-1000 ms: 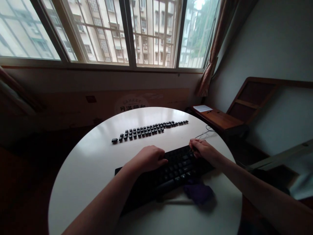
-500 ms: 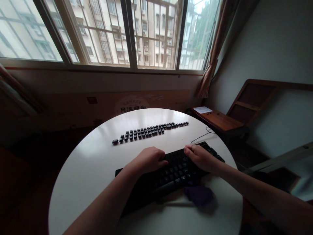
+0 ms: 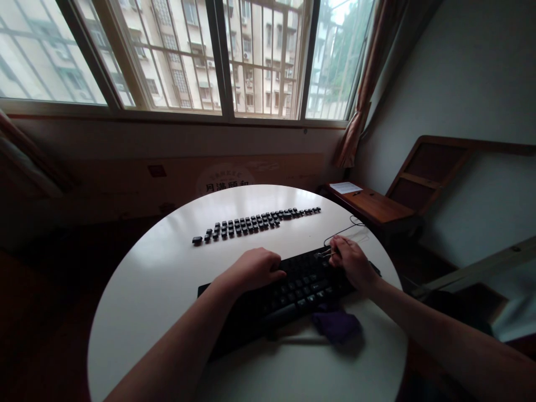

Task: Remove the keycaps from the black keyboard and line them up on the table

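A black keyboard (image 3: 288,296) lies at a slant on the round white table, with some of its keys removed. My left hand (image 3: 257,268) is closed over its upper left part, the fingers curled at the far edge and the thumb on top. My right hand (image 3: 347,259) pinches a thin wire keycap puller (image 3: 324,254) above the keyboard's right part. At the puller's tip a small dark keycap seems to sit, though it is hard to make out. Beyond the keyboard, rows of loose black keycaps (image 3: 247,225) stand on the table.
A bunched purple cloth (image 3: 339,325) lies at the keyboard's near right side, beside a thin stick-like thing (image 3: 301,339). The keyboard's cable (image 3: 341,229) runs toward the right rim of the table (image 3: 146,312). Farther right stands a wooden chair (image 3: 377,204) with papers on it.
My right hand has risen and shifted slightly right, bringing the wire puller into view above the keys. My left hand stays on the keyboard.
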A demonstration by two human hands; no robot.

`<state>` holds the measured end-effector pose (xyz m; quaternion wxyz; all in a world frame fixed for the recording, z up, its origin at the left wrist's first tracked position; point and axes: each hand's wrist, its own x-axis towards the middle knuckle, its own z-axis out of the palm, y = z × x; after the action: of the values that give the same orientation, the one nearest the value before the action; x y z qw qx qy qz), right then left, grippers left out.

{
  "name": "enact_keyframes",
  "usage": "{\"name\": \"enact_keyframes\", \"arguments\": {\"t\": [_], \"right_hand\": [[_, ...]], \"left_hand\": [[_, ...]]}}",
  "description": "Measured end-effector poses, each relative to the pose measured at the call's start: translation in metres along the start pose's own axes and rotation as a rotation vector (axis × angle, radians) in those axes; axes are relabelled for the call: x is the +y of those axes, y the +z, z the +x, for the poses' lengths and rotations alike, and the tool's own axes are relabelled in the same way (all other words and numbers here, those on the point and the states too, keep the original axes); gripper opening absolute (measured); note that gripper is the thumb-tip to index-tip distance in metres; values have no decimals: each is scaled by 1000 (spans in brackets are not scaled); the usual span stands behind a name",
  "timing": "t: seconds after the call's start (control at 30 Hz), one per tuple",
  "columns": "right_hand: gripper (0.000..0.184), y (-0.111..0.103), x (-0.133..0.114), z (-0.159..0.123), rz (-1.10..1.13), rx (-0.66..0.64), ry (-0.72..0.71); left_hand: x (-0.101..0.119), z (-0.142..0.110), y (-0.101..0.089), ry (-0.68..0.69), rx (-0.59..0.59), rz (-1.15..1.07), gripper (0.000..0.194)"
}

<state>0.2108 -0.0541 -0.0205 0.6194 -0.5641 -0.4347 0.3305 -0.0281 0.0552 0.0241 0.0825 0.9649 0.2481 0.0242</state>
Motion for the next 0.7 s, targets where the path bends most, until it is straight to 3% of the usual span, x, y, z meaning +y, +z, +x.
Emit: {"name": "enact_keyframes", "arguments": {"t": [0.1, 0.27, 0.33, 0.5, 0.6, 0.7], "right_hand": [[37, 7, -14, -4, -15, -65, -57], [41, 28, -51, -18, -259, -401, -296], [45, 35, -64, -21, -381, -479, -399], [38, 42, -80, -19, -735, -338, -696], [28, 44, -81, -20, -775, -257, -796], [31, 43, -81, -20, -720, -203, -848]], "left_hand": [[6, -1, -5, -7, 21, -30, 31], [18, -3, -12, 45, 110, -181, 38], [18, -2, -10, 56, 126, -226, 36], [14, 0, -5, -20, 171, -356, 32], [11, 1, -5, 14, 183, -476, 32], [5, 2, -5, 15, 197, -567, 32]]}}
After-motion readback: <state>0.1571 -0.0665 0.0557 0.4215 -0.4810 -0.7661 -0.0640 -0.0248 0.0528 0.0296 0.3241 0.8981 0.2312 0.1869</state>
